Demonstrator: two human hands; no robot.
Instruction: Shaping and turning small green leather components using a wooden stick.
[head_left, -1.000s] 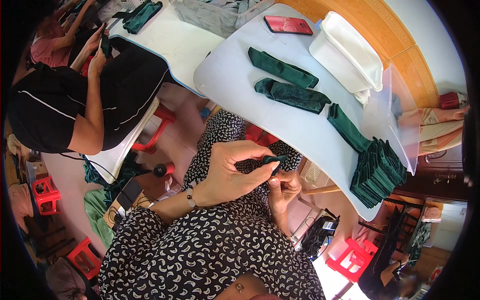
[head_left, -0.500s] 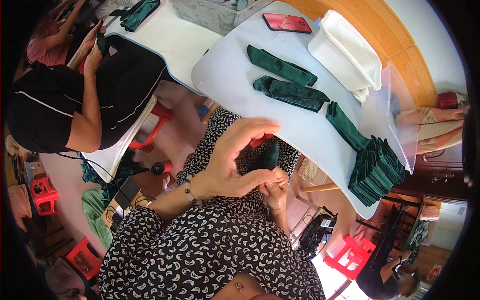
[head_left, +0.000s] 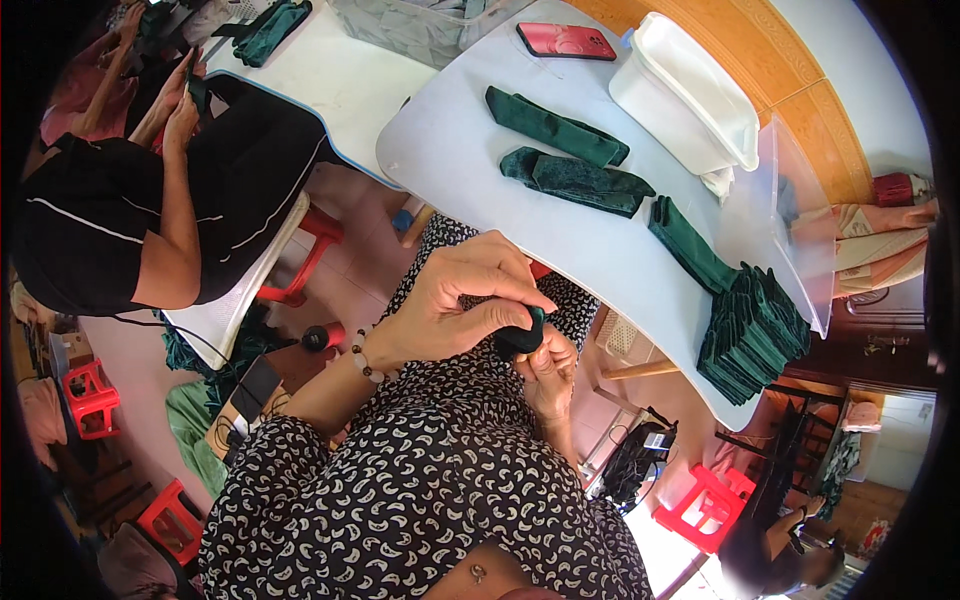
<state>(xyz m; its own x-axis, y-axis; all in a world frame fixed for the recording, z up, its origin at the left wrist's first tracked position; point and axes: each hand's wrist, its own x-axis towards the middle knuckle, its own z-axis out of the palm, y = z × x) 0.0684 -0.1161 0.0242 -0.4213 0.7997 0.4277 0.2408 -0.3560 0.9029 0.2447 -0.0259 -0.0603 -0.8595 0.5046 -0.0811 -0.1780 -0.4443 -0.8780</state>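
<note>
Over my lap, my left hand (head_left: 455,300), with a beaded bracelet at its wrist, pinches a small dark green velvet piece (head_left: 522,335) between thumb and fingertips. Closed at the piece's lower right edge is my right hand (head_left: 552,375), its thumb and fingers pressed together on it. Much of the piece is hidden by my fingers. Beyond my hands, two folded green velvet strips (head_left: 560,128) lie on the white table (head_left: 440,150). A third strip (head_left: 688,240) reaches to a neat stack of green velvet pieces (head_left: 752,335) at the table's right side.
A red phone (head_left: 567,41) and a white plastic bin (head_left: 690,90) stand at the table's far side, near a clear plastic lid (head_left: 795,230). A grey-filled clear tub (head_left: 420,30) is further back. At left another person in black (head_left: 90,225) handles green cloth. Red stools (head_left: 705,508) stand around.
My left thumb and fingers have closed from a wide curve onto the green velvet piece. My right hand stays at its lower edge. The view has shifted slightly.
</note>
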